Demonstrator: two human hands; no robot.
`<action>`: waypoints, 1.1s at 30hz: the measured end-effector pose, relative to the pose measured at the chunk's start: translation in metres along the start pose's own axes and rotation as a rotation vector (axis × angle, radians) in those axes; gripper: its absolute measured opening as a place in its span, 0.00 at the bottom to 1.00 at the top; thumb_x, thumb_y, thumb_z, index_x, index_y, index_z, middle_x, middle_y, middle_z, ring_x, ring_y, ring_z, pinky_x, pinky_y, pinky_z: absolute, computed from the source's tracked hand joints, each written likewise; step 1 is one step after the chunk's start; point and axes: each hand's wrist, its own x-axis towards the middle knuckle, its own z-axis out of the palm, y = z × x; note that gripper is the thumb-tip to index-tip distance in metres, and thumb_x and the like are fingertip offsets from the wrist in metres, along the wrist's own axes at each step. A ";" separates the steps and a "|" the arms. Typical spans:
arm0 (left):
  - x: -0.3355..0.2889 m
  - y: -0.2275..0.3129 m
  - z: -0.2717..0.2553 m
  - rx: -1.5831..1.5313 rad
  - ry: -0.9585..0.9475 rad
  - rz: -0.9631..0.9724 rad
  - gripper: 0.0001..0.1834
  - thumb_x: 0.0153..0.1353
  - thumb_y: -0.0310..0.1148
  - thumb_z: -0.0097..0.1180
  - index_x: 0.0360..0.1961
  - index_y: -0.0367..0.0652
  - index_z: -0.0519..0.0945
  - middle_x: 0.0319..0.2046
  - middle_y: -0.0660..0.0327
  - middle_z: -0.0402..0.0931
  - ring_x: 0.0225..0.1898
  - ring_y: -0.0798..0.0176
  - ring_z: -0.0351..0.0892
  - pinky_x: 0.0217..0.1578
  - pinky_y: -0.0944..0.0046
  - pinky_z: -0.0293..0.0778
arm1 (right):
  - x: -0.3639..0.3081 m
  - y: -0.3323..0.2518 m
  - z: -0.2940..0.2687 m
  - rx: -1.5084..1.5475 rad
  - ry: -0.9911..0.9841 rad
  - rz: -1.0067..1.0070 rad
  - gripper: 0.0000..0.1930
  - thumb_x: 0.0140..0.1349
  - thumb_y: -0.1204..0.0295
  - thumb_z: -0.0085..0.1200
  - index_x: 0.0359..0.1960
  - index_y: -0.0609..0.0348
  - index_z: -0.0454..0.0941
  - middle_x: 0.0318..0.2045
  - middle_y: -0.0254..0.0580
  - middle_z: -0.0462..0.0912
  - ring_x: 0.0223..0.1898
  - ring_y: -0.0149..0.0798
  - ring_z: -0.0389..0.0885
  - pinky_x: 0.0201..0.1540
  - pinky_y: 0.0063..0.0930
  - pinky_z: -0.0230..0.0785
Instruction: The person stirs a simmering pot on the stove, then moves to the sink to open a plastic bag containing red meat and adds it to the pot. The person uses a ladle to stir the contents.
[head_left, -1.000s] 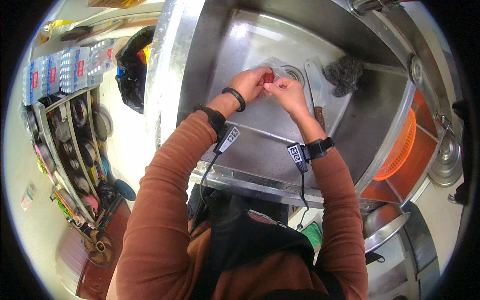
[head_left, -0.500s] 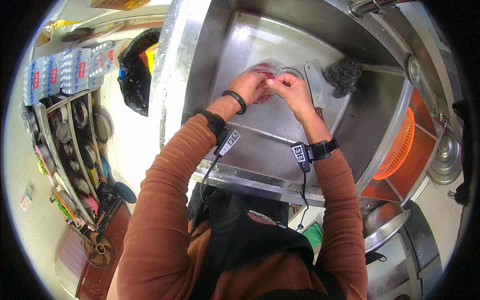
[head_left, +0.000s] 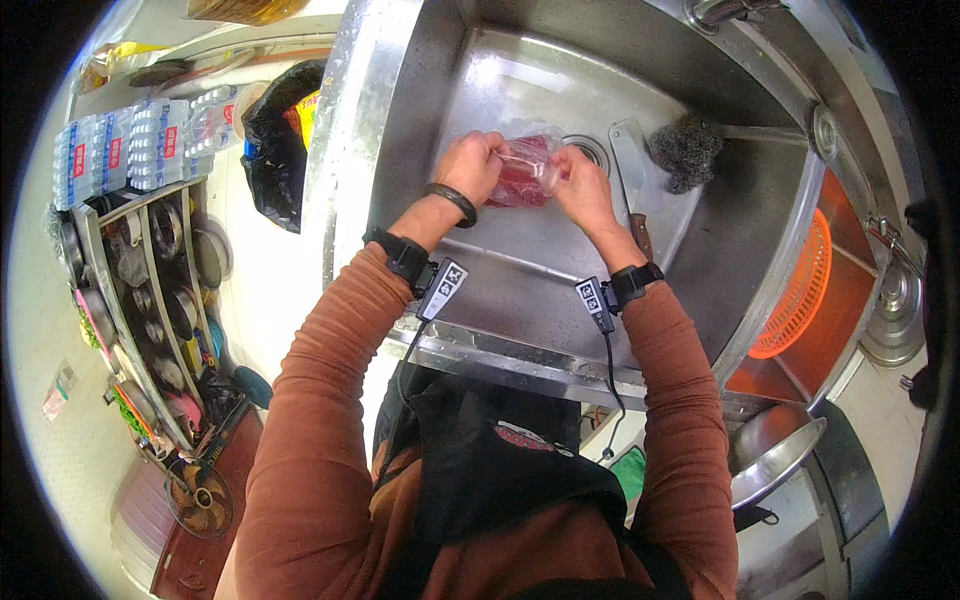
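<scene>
Both my hands are raised over a stainless steel sink (head_left: 500, 90). Between them is a clear plastic bag with a dark red piece of meat (head_left: 522, 172) inside. My left hand (head_left: 472, 165) grips the bag's left side, and my right hand (head_left: 580, 190) pinches its right edge. The bag hangs just left of the sink drain (head_left: 590, 150). Both wrists wear black bands with small tags and cables.
A knife (head_left: 630, 190) lies in the basin beside a steel wool scrubber (head_left: 685, 152). An orange basket (head_left: 800, 290) sits in the compartment to the right. On the left are a black bag (head_left: 275, 150), packs of water bottles (head_left: 130, 140) and a rack of pans (head_left: 140, 290).
The red thing was small and pinched between my fingertips; now it shows as a larger bag of meat spread between both hands, which have moved slightly apart.
</scene>
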 end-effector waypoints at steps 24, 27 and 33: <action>-0.053 0.044 -0.069 0.193 -0.077 -0.192 0.14 0.53 0.37 0.55 0.23 0.36 0.80 0.23 0.42 0.77 0.29 0.38 0.78 0.34 0.47 0.74 | -0.026 -0.043 -0.049 0.537 0.080 -0.001 0.12 0.63 0.66 0.56 0.37 0.63 0.84 0.28 0.40 0.85 0.30 0.27 0.78 0.35 0.23 0.69; -0.061 0.050 -0.065 0.147 0.112 -0.102 0.08 0.50 0.29 0.55 0.20 0.35 0.75 0.21 0.45 0.75 0.26 0.41 0.77 0.31 0.51 0.73 | -0.025 -0.051 -0.057 0.600 0.046 0.010 0.11 0.64 0.68 0.55 0.40 0.63 0.85 0.32 0.38 0.86 0.31 0.27 0.78 0.37 0.22 0.70; -0.057 0.035 -0.057 -0.095 0.057 -0.155 0.04 0.47 0.18 0.53 0.20 0.37 0.72 0.23 0.49 0.77 0.26 0.52 0.79 0.28 0.57 0.72 | -0.027 -0.055 -0.056 0.676 -0.088 0.064 0.14 0.65 0.69 0.54 0.51 0.59 0.81 0.36 0.32 0.83 0.32 0.25 0.74 0.39 0.19 0.69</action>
